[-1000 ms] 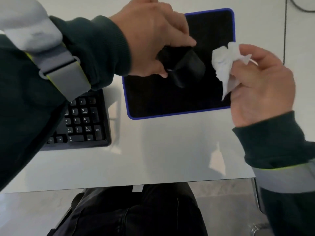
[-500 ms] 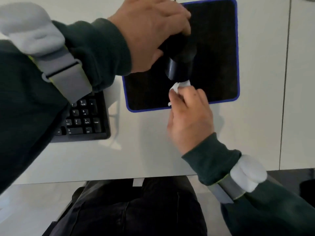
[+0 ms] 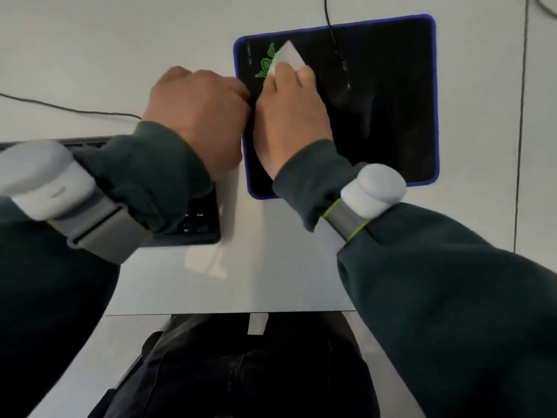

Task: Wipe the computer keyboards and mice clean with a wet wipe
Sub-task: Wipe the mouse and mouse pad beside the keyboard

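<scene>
My right hand (image 3: 291, 116) pinches a white wet wipe (image 3: 286, 57) over the upper left part of the black mouse pad (image 3: 401, 131), above its green logo. The black mouse (image 3: 349, 96) lies on the pad just right of that hand, untouched, its cable (image 3: 330, 25) running away from me. My left hand (image 3: 196, 116) hovers at the pad's left edge, knuckles against my right hand. Its fingers curl under, and whatever they hold is hidden. The black keyboard (image 3: 200, 224) lies at the left, mostly covered by my left sleeve.
All of this is on a white table (image 3: 271, 267) whose front edge runs just above my lap. A thin black cable (image 3: 60, 108) crosses the table at the far left. A seam in the tabletop runs down the right side.
My left hand has let go of the mouse, which now lies on the pad. Both hands have come together at the pad's upper left, the wipe still in my right hand. The camera view has shifted.
</scene>
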